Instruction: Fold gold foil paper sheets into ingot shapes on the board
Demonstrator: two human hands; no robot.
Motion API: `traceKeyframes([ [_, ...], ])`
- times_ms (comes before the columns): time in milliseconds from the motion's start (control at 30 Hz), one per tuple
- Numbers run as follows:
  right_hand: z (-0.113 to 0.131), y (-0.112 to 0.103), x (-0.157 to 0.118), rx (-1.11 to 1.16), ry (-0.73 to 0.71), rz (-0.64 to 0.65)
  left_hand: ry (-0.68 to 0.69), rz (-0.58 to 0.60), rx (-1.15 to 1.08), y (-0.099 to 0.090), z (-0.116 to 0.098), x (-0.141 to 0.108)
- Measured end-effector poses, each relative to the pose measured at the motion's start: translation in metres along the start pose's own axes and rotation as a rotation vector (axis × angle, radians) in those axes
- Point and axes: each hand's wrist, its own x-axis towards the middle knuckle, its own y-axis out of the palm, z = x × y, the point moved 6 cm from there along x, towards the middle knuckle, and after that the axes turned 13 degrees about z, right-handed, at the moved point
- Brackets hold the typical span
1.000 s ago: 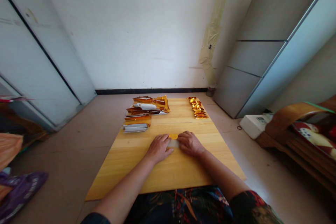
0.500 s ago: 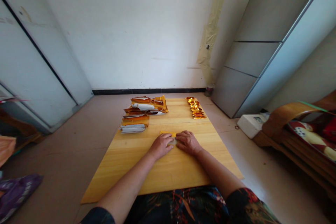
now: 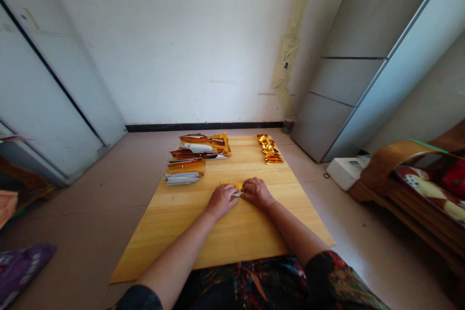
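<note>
On the board point(image 3: 225, 237), the left hand point(image 3: 221, 202) and right hand point(image 3: 258, 193) pinch some paper point(image 3: 237, 194), I'd guess to hold it straight.

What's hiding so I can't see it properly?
Head view:
Ends of the pale strip: covered by the left grip and right grip.
Rest of the purple thing: cut off by the left edge.
Lettering on it: blurred, too small.
Top of the fridge: cut off by the top edge.

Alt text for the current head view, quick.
A person's left hand and right hand hold a small pale piece, an orange strip just beyond, on a wooden tabletop. At its far left lie amber and white sheets; at its far right, shiny gold packets.
</note>
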Motion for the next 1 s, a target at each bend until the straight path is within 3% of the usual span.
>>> traceKeyframes([
  [267,-0.006,0.002,-0.003,0.012,-0.055,0.020,-0.084,-0.016,0.169,-0.001,-0.018,0.000],
  [467,-0.015,0.006,0.003,0.028,-0.029,-0.006,-0.084,-0.027,0.171,0.003,-0.013,-0.001],
  [600,-0.013,0.004,0.007,0.057,0.022,0.001,-0.078,-0.037,0.110,0.002,-0.011,-0.001],
  [1000,-0.007,-0.002,0.012,0.040,0.220,-0.010,-0.234,-0.060,0.005,0.001,-0.005,0.002],
])
